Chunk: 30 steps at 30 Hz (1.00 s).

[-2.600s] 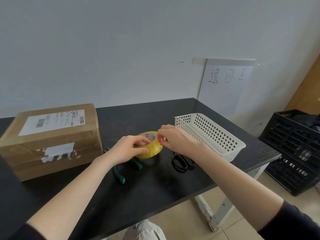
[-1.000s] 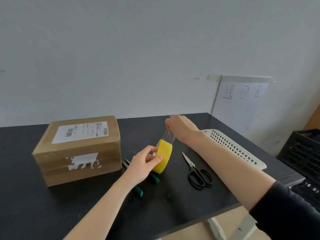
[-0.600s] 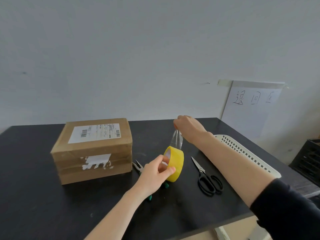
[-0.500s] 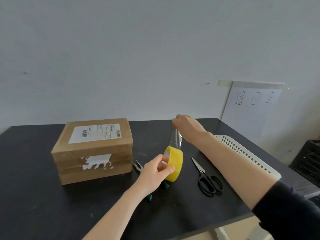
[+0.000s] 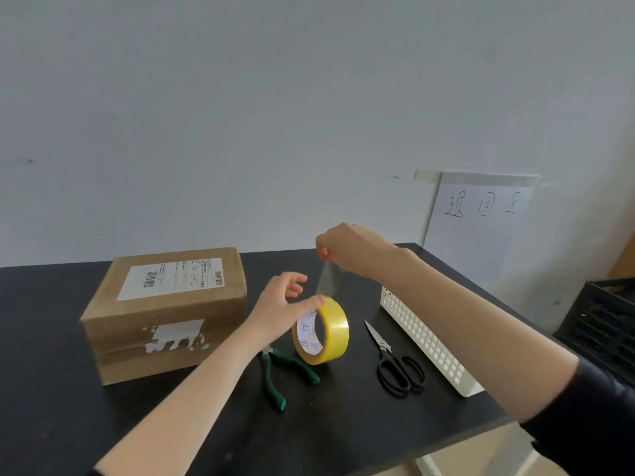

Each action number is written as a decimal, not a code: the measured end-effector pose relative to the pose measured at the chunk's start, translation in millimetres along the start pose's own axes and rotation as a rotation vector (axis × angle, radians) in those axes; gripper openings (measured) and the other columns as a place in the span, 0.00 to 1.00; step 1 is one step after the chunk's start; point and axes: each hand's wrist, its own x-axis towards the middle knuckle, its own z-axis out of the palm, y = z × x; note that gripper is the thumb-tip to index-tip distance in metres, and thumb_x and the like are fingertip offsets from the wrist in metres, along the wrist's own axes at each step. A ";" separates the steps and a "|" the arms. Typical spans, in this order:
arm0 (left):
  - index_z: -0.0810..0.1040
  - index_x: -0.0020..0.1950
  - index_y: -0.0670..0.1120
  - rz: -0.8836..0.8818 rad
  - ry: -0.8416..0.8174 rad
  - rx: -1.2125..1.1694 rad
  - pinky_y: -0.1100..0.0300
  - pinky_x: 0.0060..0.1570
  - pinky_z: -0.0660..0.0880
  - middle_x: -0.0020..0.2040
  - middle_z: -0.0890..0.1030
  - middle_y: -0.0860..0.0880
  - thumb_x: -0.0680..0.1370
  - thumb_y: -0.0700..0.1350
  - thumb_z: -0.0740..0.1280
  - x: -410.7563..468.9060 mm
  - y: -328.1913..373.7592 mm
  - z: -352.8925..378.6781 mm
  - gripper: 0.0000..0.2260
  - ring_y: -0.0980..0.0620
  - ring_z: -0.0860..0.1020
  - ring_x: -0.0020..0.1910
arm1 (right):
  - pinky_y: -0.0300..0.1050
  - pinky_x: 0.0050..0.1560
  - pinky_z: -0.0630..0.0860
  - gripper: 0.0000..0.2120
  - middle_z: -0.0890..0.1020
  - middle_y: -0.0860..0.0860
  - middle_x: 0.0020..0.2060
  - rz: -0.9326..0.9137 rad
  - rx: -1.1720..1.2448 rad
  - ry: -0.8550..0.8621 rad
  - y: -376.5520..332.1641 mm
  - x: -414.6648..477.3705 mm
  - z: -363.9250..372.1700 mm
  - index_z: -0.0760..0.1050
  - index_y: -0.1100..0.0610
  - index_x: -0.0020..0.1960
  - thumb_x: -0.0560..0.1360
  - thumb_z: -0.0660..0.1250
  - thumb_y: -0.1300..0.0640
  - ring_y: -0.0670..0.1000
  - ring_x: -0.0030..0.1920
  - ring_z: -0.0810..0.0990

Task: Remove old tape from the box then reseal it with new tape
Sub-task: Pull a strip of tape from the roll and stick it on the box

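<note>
The tape roll (image 5: 321, 333) stands on its edge on the worktop (image 5: 68, 407), just to the right of the box (image 5: 165, 314). Its hole faces sideways, toward the box and a bit toward the person. The line through the hole lies flat.

The right hand (image 5: 347, 249) is to the right of the box and higher than its top. It pinches the end of a clear strip of tape (image 5: 330, 278). The strip goes almost straight up from the top of the roll to that hand. The left hand (image 5: 281, 304) is spread open, with one fingertip resting on the top of the roll and nothing gripped.

The strip looks thin, floppy and sticky, so it could fold and stick to itself. It is probably best held by its very end and kept tight. The roll looks light and could roll or tip, so it needs a hand on its rim.

The box's long side runs left to right, with its label facing up. It looks stiff.
</note>
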 end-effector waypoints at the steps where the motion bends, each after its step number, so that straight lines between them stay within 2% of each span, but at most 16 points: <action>1: 0.73 0.62 0.52 0.022 0.004 0.015 0.65 0.49 0.68 0.57 0.75 0.53 0.71 0.55 0.72 5.4 4.5 -2.0 0.22 0.57 0.74 0.57 | 0.42 0.35 0.67 0.13 0.79 0.54 0.50 -0.003 0.024 0.011 -1.4 -1.7 -2.3 0.74 0.53 0.58 0.78 0.58 0.64 0.55 0.45 0.77; 3: 0.76 0.60 0.52 0.036 -0.020 0.041 0.63 0.53 0.68 0.56 0.78 0.56 0.71 0.56 0.73 14.5 15.2 -3.0 0.21 0.58 0.74 0.57 | 0.42 0.32 0.66 0.12 0.79 0.54 0.48 -0.012 0.064 0.028 -4.8 -5.7 -7.3 0.72 0.54 0.59 0.78 0.59 0.64 0.55 0.43 0.78; 7: 0.81 0.50 0.51 0.057 0.028 0.094 0.64 0.51 0.71 0.46 0.83 0.58 0.68 0.56 0.75 26.4 33.9 6.1 0.15 0.61 0.79 0.49 | 0.41 0.31 0.67 0.09 0.80 0.55 0.47 -0.012 0.114 0.036 -10.8 -13.1 -15.6 0.70 0.56 0.57 0.77 0.61 0.62 0.55 0.41 0.77; 10: 0.83 0.43 0.49 0.095 0.097 0.141 0.70 0.44 0.70 0.39 0.83 0.57 0.69 0.52 0.74 28.8 44.0 16.3 0.09 0.63 0.78 0.43 | 0.44 0.34 0.70 0.06 0.80 0.55 0.46 -0.003 0.165 0.066 -10.6 -16.9 -16.5 0.70 0.55 0.52 0.76 0.61 0.61 0.56 0.42 0.77; 13: 0.82 0.36 0.49 0.105 0.180 0.175 0.68 0.39 0.69 0.35 0.83 0.54 0.70 0.51 0.72 29.4 47.9 21.1 0.07 0.59 0.79 0.39 | 0.46 0.37 0.75 0.06 0.82 0.52 0.44 0.020 0.267 0.098 -7.9 -20.8 -14.3 0.70 0.53 0.49 0.75 0.66 0.58 0.55 0.42 0.79; 15: 0.82 0.35 0.49 0.093 0.194 0.182 0.67 0.38 0.69 0.34 0.83 0.53 0.70 0.51 0.72 30.8 49.5 21.1 0.07 0.58 0.78 0.38 | 0.47 0.40 0.77 0.08 0.82 0.50 0.43 0.041 0.407 0.127 -3.5 -26.3 -13.0 0.72 0.54 0.49 0.74 0.69 0.54 0.54 0.42 0.80; 17: 0.82 0.34 0.49 0.078 0.186 0.168 0.67 0.38 0.68 0.33 0.82 0.53 0.69 0.50 0.73 31.6 51.7 19.1 0.07 0.59 0.78 0.37 | 0.44 0.40 0.77 0.12 0.82 0.50 0.41 0.091 0.585 0.171 2.5 -33.0 -8.3 0.73 0.54 0.48 0.72 0.72 0.49 0.50 0.42 0.79; 19: 0.83 0.34 0.48 0.072 0.176 0.131 0.66 0.40 0.70 0.35 0.83 0.53 0.69 0.48 0.73 33.0 52.7 16.5 0.06 0.59 0.78 0.39 | 0.39 0.38 0.73 0.13 0.81 0.49 0.40 0.176 0.710 0.228 9.0 -38.7 1.5 0.75 0.55 0.48 0.73 0.72 0.47 0.47 0.40 0.78; 21: 0.84 0.36 0.47 0.069 0.159 0.105 0.65 0.41 0.71 0.38 0.84 0.53 0.70 0.47 0.74 34.1 52.9 14.0 0.05 0.59 0.79 0.42 | 0.40 0.39 0.74 0.13 0.82 0.49 0.39 0.284 0.779 0.238 13.8 -42.5 15.4 0.76 0.56 0.48 0.75 0.70 0.47 0.48 0.40 0.79; 22: 0.84 0.38 0.47 0.065 0.154 0.101 0.64 0.41 0.72 0.39 0.84 0.53 0.70 0.47 0.74 34.6 52.9 12.9 0.04 0.58 0.79 0.42 | 0.43 0.41 0.77 0.13 0.83 0.51 0.40 0.337 0.817 0.197 16.1 -44.3 23.1 0.76 0.56 0.49 0.75 0.69 0.46 0.50 0.42 0.81; 24: 0.85 0.37 0.48 0.054 0.157 0.090 0.62 0.44 0.73 0.39 0.84 0.54 0.69 0.47 0.75 36.0 52.3 11.0 0.04 0.58 0.79 0.43 | 0.46 0.48 0.82 0.16 0.85 0.53 0.45 0.407 0.941 0.004 21.0 -48.9 39.3 0.77 0.57 0.53 0.74 0.71 0.46 0.52 0.46 0.84; 27: 0.84 0.35 0.47 0.039 0.158 0.070 0.63 0.45 0.72 0.38 0.84 0.54 0.69 0.47 0.75 35.6 52.3 9.5 0.05 0.59 0.79 0.44 | 0.47 0.56 0.81 0.26 0.83 0.54 0.53 0.402 1.149 -0.324 24.5 -58.5 63.0 0.73 0.59 0.63 0.71 0.76 0.49 0.49 0.53 0.83; 30: 0.84 0.35 0.47 0.036 0.142 0.077 0.65 0.43 0.71 0.39 0.84 0.54 0.70 0.47 0.75 36.4 52.7 9.4 0.06 0.59 0.79 0.43 | 0.46 0.58 0.79 0.24 0.84 0.52 0.53 0.422 1.210 -0.377 16.6 -60.6 85.1 0.77 0.59 0.61 0.71 0.74 0.46 0.48 0.54 0.82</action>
